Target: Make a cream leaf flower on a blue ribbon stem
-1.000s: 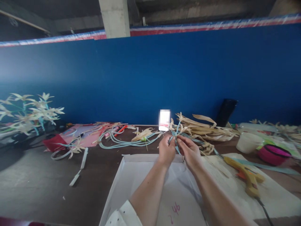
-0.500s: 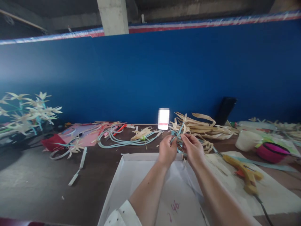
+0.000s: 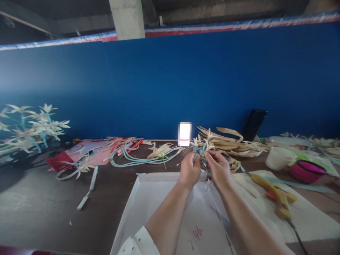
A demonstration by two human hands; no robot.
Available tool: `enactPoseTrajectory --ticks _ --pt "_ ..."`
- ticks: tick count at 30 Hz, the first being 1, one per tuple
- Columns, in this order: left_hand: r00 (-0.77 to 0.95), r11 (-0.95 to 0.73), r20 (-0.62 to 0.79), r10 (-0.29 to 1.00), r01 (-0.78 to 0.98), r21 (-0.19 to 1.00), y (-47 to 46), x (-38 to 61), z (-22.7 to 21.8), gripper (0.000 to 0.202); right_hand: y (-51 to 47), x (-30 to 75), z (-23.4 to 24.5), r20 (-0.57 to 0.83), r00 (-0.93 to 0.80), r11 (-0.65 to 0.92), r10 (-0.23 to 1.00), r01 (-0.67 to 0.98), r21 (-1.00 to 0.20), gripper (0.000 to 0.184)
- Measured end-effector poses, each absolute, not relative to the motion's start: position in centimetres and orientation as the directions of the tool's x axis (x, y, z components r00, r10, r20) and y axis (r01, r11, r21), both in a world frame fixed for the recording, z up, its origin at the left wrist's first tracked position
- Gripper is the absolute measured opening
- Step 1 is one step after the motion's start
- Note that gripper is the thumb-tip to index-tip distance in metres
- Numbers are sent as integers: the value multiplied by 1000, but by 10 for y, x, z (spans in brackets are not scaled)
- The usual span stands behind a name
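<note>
My left hand [image 3: 189, 170] and my right hand [image 3: 218, 168] are held close together above the far edge of a white cardboard tray [image 3: 148, 202]. Both pinch a small flower sprig [image 3: 202, 148] made of pale dried husk petals on light blue stems. The fingers of both hands are closed round the blue stems, which curl between the hands. The petals stick up just above my fingertips.
A heap of dried husk strips [image 3: 231, 143] lies behind the hands. A yellow glue gun [image 3: 276, 198] rests at the right, beyond it a white cup [image 3: 276, 158] and a pink bowl [image 3: 308, 171]. Blue cords [image 3: 138, 159] and finished flowers [image 3: 34, 125] are at the left.
My hands have shifted slightly and turned the sprig, so the blue stems now bunch more between them. The view has dropped a little.
</note>
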State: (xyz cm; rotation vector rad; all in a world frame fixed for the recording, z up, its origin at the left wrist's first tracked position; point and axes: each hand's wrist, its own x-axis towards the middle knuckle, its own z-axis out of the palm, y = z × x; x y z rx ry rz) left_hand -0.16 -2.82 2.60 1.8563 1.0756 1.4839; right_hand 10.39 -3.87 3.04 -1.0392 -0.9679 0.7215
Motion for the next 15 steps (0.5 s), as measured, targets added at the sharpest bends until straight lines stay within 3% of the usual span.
enactPoseTrajectory --ticks 15 --pt "48 -552 569 821 324 769 -29 -2 27 26 -41 102 31 342 405 369 848 12 -929 27"
